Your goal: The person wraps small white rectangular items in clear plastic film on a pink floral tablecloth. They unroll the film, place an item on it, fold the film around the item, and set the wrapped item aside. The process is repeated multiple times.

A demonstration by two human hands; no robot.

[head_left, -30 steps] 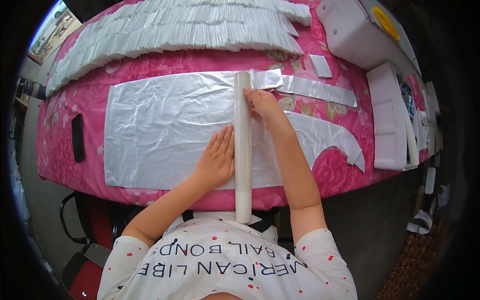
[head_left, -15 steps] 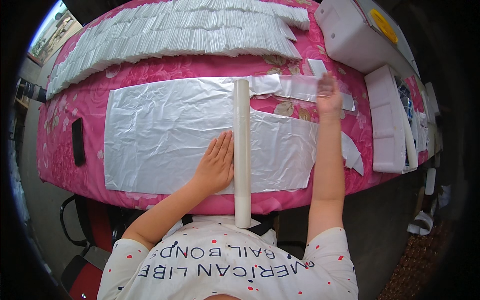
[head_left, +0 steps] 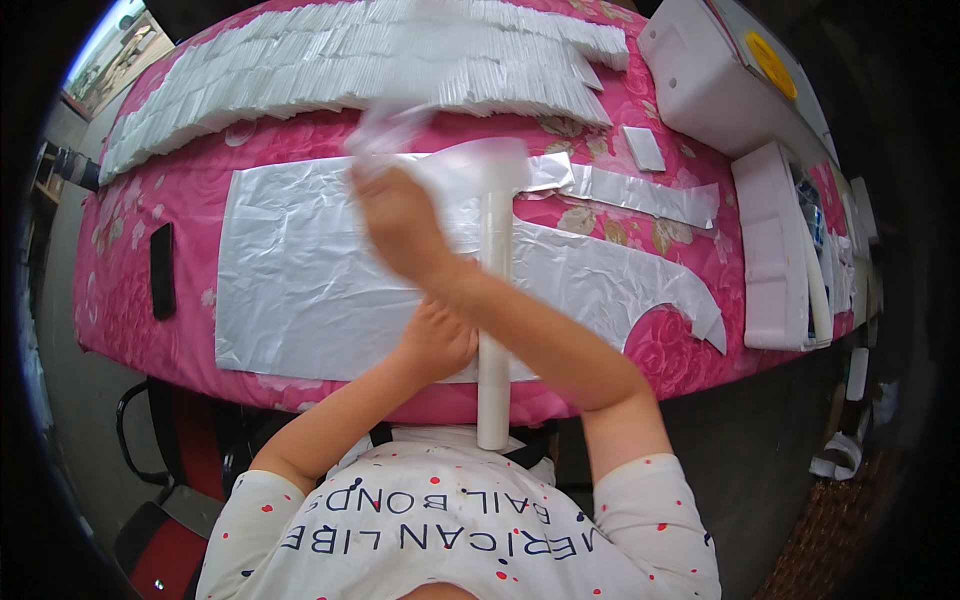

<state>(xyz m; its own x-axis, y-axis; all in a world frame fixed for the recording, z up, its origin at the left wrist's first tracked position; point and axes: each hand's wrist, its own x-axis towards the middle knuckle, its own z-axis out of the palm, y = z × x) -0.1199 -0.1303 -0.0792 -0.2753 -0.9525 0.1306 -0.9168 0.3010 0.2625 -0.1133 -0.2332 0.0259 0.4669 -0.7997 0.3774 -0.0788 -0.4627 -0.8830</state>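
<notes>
A silvery-white plastic bag with two handle strips point(head_left: 300, 270) lies flat on the table. Across it, pointing toward my body, rests a long pale roll point(head_left: 494, 390). My left hand point(head_left: 437, 338) is on the bag against the roll's left side, its fingers looking curled; my right forearm crosses just above and partly hides them. In the air over the bag's far part, my right hand point(head_left: 400, 215) is closed on a thin translucent plastic sheet point(head_left: 480, 165). Hand and sheet are smeared by motion, and the sheet trails over the roll's far end.
Rows of stacked folded white plastic point(head_left: 330, 70) fill the table's far side. A black phone point(head_left: 162, 270) lies at the left on the pink flowered cloth point(head_left: 120, 270). At the right stand white foam boxes point(head_left: 765, 250) and a small white block point(head_left: 643, 148). A chair point(head_left: 165, 440) is lower left.
My right hand has swept left from the far right handle strip, lifting the translucent sheet and uncovering the bag's right end. My left hand's flat fingers have curled beside the roll.
</notes>
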